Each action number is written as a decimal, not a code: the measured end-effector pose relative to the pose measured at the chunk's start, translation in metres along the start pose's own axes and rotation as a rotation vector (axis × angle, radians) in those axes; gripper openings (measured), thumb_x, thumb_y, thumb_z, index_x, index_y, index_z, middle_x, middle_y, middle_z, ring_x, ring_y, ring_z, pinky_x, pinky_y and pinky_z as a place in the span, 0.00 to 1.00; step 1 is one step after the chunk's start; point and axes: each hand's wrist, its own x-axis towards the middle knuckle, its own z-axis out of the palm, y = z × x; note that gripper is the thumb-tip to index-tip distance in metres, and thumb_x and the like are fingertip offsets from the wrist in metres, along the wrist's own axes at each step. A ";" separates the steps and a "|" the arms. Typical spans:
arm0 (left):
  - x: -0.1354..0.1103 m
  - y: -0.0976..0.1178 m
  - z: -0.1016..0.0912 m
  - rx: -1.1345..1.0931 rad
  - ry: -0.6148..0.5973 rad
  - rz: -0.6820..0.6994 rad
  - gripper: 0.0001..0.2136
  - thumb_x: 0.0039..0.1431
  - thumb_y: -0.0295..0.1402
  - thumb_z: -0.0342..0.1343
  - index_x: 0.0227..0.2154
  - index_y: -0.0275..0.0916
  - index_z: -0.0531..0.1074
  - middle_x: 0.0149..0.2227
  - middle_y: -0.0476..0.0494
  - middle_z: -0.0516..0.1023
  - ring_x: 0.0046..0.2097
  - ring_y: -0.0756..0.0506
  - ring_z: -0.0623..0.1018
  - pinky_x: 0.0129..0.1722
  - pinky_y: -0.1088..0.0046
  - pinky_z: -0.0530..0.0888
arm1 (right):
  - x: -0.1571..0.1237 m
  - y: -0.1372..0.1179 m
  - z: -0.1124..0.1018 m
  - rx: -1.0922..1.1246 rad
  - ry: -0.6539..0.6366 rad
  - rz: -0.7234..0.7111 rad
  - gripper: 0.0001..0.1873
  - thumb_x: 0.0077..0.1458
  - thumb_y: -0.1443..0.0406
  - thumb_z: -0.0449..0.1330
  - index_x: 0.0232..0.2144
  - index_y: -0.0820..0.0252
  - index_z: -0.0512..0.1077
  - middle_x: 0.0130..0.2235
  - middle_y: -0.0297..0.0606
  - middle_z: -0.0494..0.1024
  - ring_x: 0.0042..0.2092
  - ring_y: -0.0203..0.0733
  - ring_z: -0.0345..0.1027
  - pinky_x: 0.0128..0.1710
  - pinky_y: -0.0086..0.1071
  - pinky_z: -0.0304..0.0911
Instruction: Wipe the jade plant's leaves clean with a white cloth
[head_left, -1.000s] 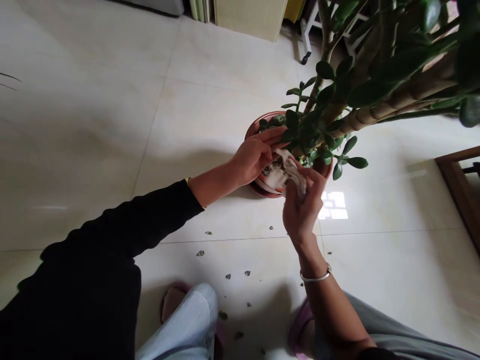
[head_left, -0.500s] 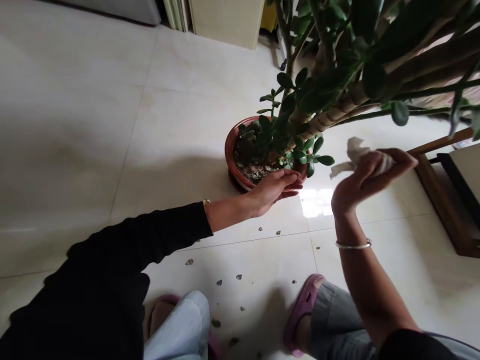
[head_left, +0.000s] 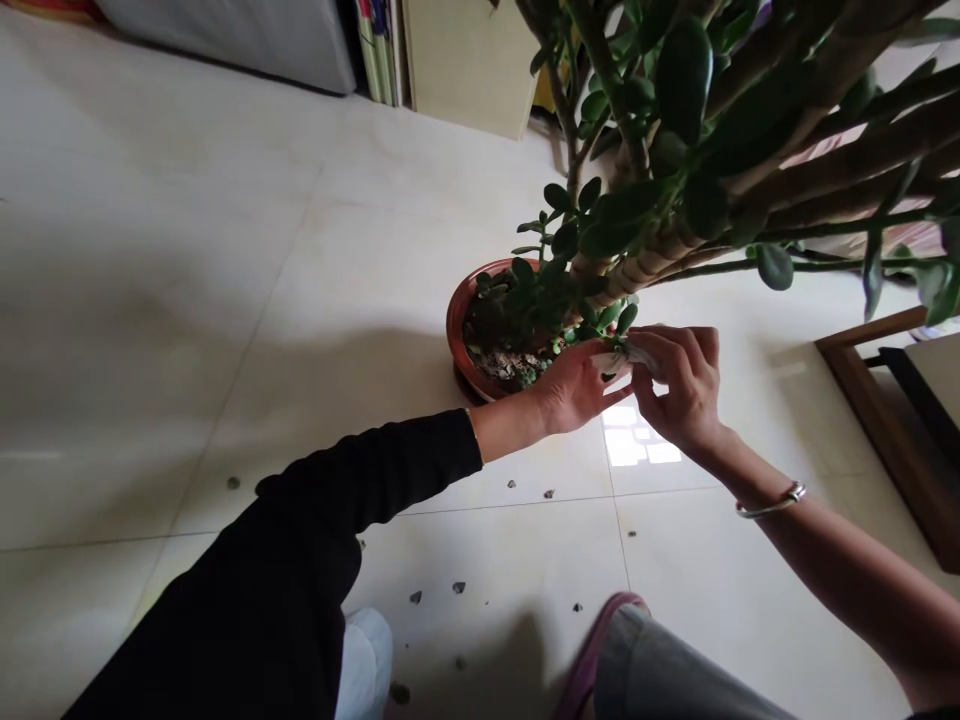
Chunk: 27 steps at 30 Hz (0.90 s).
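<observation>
A jade plant with thick green leaves [head_left: 684,80] and ringed stems leans to the right out of a reddish-brown pot [head_left: 459,330]. At the pot's near right rim, my left hand [head_left: 574,392] holds a low leaf of the plant between thumb and fingers; the leaf is mostly hidden. My right hand [head_left: 681,385] pinches a crumpled white tissue [head_left: 642,358] against that leaf, and the fingertips of both hands meet there. A small sprig [head_left: 609,316] shows just above the fingers. Soil and pale bits lie inside the pot.
Several small dried leaf bits [head_left: 459,588] lie scattered on the pale tiled floor [head_left: 315,300] near my feet. A brown wooden frame [head_left: 885,440] stands at the right. A grey case [head_left: 247,40] and a cream panel [head_left: 469,65] stand at the back.
My right hand has moved left and brought the tissue to the leaf by my left hand. My left hand has shifted slightly right and closed around the leaf.
</observation>
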 end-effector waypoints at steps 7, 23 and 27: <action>0.006 -0.001 0.000 0.006 -0.093 -0.013 0.13 0.60 0.24 0.56 0.44 0.41 0.80 0.40 0.49 0.84 0.42 0.48 0.82 0.55 0.65 0.75 | -0.007 0.018 -0.014 0.115 0.209 0.056 0.23 0.60 0.68 0.61 0.58 0.51 0.72 0.45 0.41 0.83 0.42 0.50 0.75 0.42 0.46 0.67; 0.022 -0.001 -0.010 0.024 -0.021 0.093 0.07 0.62 0.27 0.57 0.37 0.38 0.81 0.31 0.48 0.79 0.35 0.50 0.76 0.40 0.73 0.73 | -0.006 0.010 -0.002 -0.051 0.025 -0.130 0.27 0.58 0.70 0.69 0.59 0.49 0.74 0.51 0.38 0.86 0.46 0.49 0.75 0.44 0.44 0.68; 0.020 0.003 -0.009 -0.006 -0.042 0.019 0.08 0.58 0.23 0.58 0.37 0.36 0.81 0.30 0.49 0.78 0.33 0.52 0.75 0.34 0.76 0.72 | -0.006 0.016 -0.005 -0.100 -0.004 -0.184 0.23 0.58 0.69 0.70 0.55 0.51 0.75 0.50 0.36 0.87 0.47 0.49 0.75 0.43 0.43 0.66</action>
